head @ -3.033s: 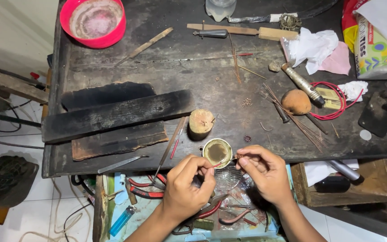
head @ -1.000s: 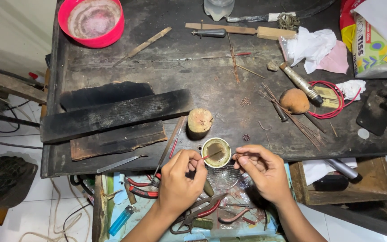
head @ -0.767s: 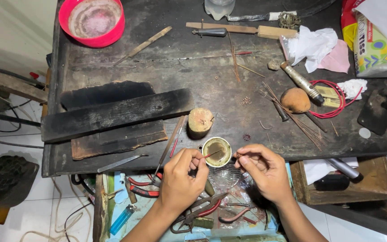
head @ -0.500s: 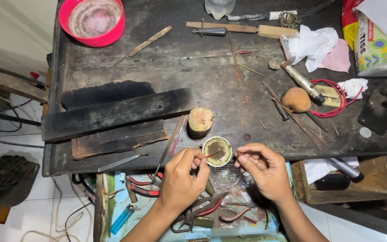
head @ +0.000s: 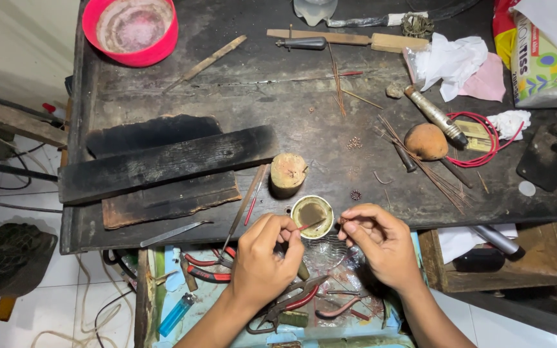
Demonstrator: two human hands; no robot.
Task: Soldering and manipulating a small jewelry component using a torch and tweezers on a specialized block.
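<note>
While pinched together at the near edge of the worktop (head: pixel 330 84), left hand (head: pixel 262 261) grasping a thin stick (head: pixel 309 225), tip reaching into a small round cup (head: pixel 312 216) at that edge. Right hand (head: pixel 381 245) just beside the cup, fingertips (head: pixel 349 225) clenched on something tiny, too small to tell. Short wooden stump (head: pixel 288 173) standing just behind the cup. Black charred plank (head: pixel 162 161) lying toward the left edge, red bowl (head: pixel 130 29) in the far left corner. Bundle of thin wires (head: pixel 420 158) and a brown round lump (head: pixel 425 142) toward the right side. Red-handled pliers (head: pixel 204 267) and a blue lighter (head: pixel 176 314) in the open drawer below the hands.
</note>
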